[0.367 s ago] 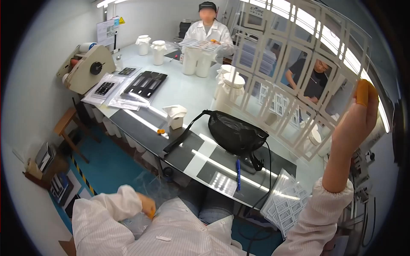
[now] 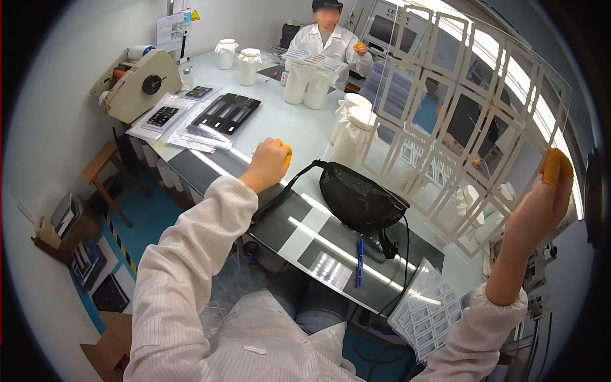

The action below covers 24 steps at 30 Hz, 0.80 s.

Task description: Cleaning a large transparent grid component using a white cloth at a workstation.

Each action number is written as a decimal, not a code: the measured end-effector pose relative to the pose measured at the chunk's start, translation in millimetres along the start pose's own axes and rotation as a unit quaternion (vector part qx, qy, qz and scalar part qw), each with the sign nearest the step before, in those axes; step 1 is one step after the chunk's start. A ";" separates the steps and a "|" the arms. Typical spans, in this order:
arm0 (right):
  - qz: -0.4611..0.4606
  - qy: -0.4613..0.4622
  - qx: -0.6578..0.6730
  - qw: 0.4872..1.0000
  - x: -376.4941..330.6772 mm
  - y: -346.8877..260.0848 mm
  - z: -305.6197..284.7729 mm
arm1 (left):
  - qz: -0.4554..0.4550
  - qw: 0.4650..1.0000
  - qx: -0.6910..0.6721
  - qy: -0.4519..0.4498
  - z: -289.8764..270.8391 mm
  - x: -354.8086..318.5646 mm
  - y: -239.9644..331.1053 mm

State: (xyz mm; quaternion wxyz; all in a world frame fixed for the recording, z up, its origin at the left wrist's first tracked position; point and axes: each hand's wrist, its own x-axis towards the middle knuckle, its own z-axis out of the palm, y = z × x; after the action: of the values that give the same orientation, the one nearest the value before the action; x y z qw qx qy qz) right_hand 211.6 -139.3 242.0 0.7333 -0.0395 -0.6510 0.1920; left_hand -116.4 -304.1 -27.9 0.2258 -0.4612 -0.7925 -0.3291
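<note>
My right hand point(image 2: 544, 194), raised at the far right with orange covers on its fingertips, pinches the edge of a large clear plastic sheet point(image 2: 459, 105) bearing rows of pale rectangular frames. The sheet hangs tilted above the table, and the room shows through it. My left hand point(image 2: 270, 162) is over the table at the middle left, its fingers curled and orange-tipped; whether anything is inside cannot be seen. Beside it lies a black waist bag point(image 2: 359, 196) with its strap. That hand and sleeve hide the spot where a small white container stood.
A blue pen point(image 2: 360, 262) and a stack of framed sheets point(image 2: 426, 312) lie near the front edge. White cloth-topped jars point(image 2: 353, 137) stand beyond the bag. Black panels point(image 2: 226, 118) and a beige tape machine point(image 2: 143, 86) are left. A person in white point(image 2: 324, 38) works opposite.
My left hand has risen from beside my lap to over the table. The right hand, still pinching the sheet, sits slightly lower and farther right in view. The whole view has shifted a little.
</note>
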 end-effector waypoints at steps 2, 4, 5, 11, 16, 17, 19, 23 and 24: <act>0.008 -0.005 -0.030 1.000 -3.2 -0.4 -0.5 | 0.020 0.996 0.091 0.000 14.7 28.4 -13.4; -0.009 -0.026 -0.019 0.999 -7.4 3.5 -2.9 | -0.031 0.943 0.274 -0.185 26.3 44.9 -19.6; -0.013 -0.025 -0.024 0.999 -8.7 5.2 -5.8 | -0.027 0.945 0.271 -0.183 31.4 49.8 -20.8; 0.018 -0.065 -0.003 0.998 -22.4 21.1 -16.9 | -0.022 0.932 0.257 -0.254 23.6 68.4 -20.4; 0.031 -0.060 0.007 0.998 -32.8 32.3 -16.3 | -0.207 0.938 -0.132 -0.244 -15.9 65.7 -22.4; 0.045 -0.058 0.002 0.997 -34.6 34.0 -16.3 | -0.239 0.922 -0.202 -0.229 -26.6 65.1 -19.6; 0.042 -0.053 -0.004 0.998 -38.1 37.9 -15.8 | -0.267 0.906 -0.244 -0.220 -42.9 59.4 -16.0; 0.055 -0.043 0.006 0.998 -33.7 31.7 -15.1 | -0.350 0.742 -0.560 -0.118 -67.2 51.7 -12.6; 0.060 -0.028 0.009 0.998 -33.4 30.0 -15.0 | -0.408 0.644 -0.642 -0.078 -68.7 50.7 -8.7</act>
State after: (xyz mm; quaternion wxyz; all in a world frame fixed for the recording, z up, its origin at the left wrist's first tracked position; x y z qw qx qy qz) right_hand 216.6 -119.9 199.1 0.7026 -0.0661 -0.6658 0.2423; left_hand -144.3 -327.8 49.7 -0.3470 -0.1439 -0.5048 -0.7772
